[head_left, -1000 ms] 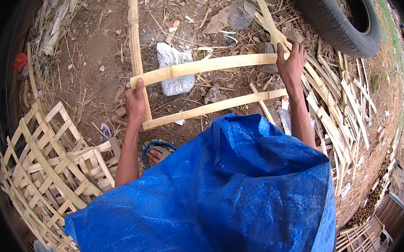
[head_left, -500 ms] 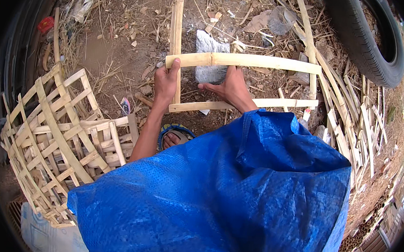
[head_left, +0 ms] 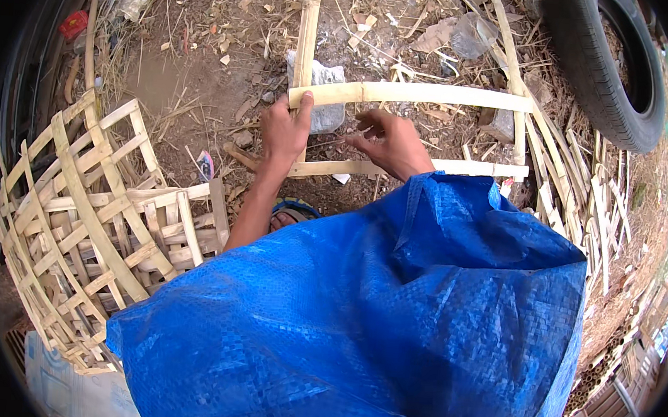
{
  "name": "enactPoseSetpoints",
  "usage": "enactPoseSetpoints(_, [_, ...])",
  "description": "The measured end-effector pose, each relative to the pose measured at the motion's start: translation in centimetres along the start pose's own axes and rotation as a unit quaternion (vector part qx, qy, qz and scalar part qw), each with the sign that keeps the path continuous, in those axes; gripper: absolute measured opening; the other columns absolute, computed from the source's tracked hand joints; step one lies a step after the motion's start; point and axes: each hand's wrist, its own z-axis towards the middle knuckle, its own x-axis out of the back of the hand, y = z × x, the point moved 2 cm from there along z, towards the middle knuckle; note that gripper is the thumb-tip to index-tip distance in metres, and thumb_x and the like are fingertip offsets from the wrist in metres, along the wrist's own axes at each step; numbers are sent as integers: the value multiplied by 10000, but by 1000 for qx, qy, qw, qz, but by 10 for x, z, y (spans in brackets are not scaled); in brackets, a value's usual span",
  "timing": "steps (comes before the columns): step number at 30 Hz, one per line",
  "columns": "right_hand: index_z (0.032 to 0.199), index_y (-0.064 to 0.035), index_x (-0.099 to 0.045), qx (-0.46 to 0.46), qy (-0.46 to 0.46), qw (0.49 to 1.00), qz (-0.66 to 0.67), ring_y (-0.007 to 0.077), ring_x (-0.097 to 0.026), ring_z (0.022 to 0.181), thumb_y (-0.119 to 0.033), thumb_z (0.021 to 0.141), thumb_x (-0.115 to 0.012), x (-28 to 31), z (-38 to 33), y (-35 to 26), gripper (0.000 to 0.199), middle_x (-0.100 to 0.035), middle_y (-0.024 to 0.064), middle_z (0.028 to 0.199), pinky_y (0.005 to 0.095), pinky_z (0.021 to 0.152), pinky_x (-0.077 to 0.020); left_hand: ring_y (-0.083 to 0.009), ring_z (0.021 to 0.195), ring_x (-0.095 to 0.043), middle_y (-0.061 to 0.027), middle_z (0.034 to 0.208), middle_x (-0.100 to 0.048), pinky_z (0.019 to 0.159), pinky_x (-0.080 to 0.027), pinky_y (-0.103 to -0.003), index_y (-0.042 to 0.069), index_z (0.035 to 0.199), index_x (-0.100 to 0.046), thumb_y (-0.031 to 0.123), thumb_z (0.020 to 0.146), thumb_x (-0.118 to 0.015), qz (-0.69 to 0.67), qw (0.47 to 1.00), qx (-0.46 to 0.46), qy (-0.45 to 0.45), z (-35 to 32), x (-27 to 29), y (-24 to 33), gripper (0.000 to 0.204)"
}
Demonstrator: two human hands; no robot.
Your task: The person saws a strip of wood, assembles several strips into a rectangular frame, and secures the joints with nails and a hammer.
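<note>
My left hand (head_left: 285, 134) is closed round the left end of a pale bamboo strip (head_left: 419, 94), its thumb on top, where this strip crosses an upright bamboo strip (head_left: 309, 21). My right hand (head_left: 394, 144) hovers between the crosswise strip and a lower bamboo strip (head_left: 468, 168), fingers bent and apart, with nothing visible in them. A grey stone block (head_left: 326, 120) lies on the ground beneath the left crossing, between my hands. On the right, another long bamboo strip (head_left: 508, 46) passes under the crosswise strips. A blue woven plastic sheet (head_left: 358, 311) covers my lap and right forearm.
A woven bamboo lattice basket (head_left: 93, 223) stands at the left. On the right lie a bundle of bamboo strips (head_left: 600, 219) and a black tyre (head_left: 610, 81). Litter and dry scraps cover the brown ground (head_left: 198, 52). A sandalled foot (head_left: 283, 220) shows beside my left forearm.
The grey stone has shifted left, under the upright strip. My left hand and that strip have moved slightly right. My right hand has drawn back from the upper crosswise strip, its fingers curling.
</note>
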Motion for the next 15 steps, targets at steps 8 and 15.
enactPoseSetpoints(8, [1197,-41,-682,-71,359,910,-196,305,-667,1024,-315,854,-793,165,-50,87,453,-715,153,1101,426,922,-512,-426,843,-713,-251,828,-711,746,-540,-520,-14,1009,-612,461,942,-590,272,960,31,-64,-6,25,42,479])
enactPoseSetpoints(15, [1396,-48,-576,-202,335,918,-71,346,-674,1121,-550,930,-650,221,-46,199,689,-674,229,1252,417,981,-507,-219,624,-553,-89,701,-585,626,-488,-370,20,985,-625,312,836,-816,126,984,-122,-6,-2,27,3,379])
